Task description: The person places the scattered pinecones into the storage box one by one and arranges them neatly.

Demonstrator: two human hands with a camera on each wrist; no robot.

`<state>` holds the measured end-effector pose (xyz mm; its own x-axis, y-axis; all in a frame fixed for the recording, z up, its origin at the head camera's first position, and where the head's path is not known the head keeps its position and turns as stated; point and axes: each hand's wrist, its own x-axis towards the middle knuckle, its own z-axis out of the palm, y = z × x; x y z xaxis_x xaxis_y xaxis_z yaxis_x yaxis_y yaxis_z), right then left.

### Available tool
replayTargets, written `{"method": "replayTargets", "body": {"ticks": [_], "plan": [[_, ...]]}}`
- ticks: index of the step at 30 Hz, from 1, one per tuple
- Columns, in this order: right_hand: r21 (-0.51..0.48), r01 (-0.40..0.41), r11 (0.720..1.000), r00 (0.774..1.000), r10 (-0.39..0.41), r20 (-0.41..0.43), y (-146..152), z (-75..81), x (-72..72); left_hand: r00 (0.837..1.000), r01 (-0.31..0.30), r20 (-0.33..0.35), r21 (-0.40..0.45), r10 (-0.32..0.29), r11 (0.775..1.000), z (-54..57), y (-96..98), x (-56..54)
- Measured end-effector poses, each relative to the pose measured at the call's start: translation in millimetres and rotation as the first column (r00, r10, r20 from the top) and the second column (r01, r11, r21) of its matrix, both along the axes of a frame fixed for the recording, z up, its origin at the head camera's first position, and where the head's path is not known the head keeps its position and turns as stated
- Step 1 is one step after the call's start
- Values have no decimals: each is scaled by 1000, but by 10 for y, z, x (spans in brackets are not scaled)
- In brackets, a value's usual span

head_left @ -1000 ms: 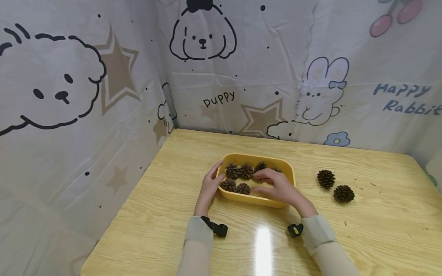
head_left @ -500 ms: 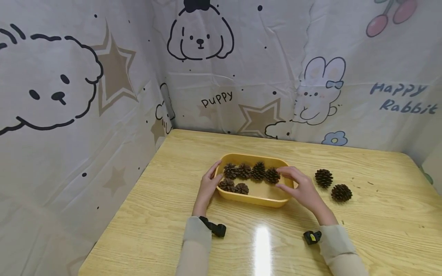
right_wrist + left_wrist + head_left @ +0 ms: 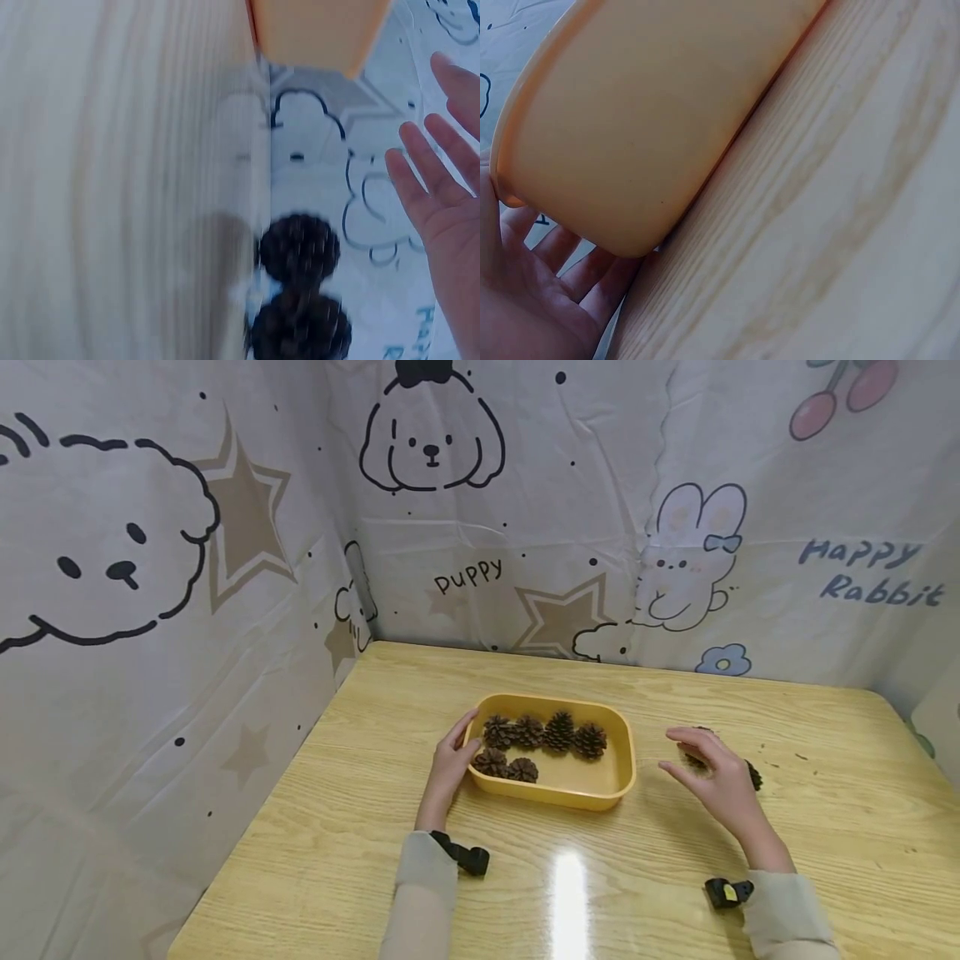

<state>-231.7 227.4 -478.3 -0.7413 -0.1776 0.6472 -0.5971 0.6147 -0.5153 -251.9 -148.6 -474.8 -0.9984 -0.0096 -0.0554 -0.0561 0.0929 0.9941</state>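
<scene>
My left hand grips the left end of a yellow plastic bin, thumb over the rim and fingers along the outside wall. In the left wrist view those fingers lie behind the bin's end wall. Several brown pine cones sit inside, in a back row and a shorter front row at the left. My right hand is over the table right of the bin, fingers apart and holding nothing. It partly covers two loose pine cones in the head view; the right wrist view shows both, one pine cone beside another pine cone.
The bin and cones stand on a light wood table. A patterned white cloth hangs behind the table and along its left side. Small dark bits lie on the table at the right.
My right hand has come up out of the bin and moved right, leaving a pine cone at the right of the back row. The left hand keeps its hold on the bin.
</scene>
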Motion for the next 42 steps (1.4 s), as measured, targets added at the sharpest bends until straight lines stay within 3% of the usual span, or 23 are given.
{"method": "replayTargets", "body": {"ticks": [11,17,19,27,34,42], "plan": [[52,140,989,990,-142,24,455,-8,183,1000,6,-8,7,-6,1000,15,-1,9],[120,145,982,989,-147,7,649,-115,181,1000,-1,-6,0,1,1000,0,-2,2],[157,139,978,989,-144,24,692,-143,180,1000,-2,-10,-3,2,1000,-18,-2,-13],[266,132,955,964,-186,189,817,-182,202,1000,-13,-14,21,13,1000,-313,-11,-190],[304,165,938,962,-222,162,920,-249,206,999,-36,-37,4,36,999,-344,9,-194],[287,180,941,947,-245,207,956,-251,226,999,-26,-36,11,27,1000,-348,3,-197]]}}
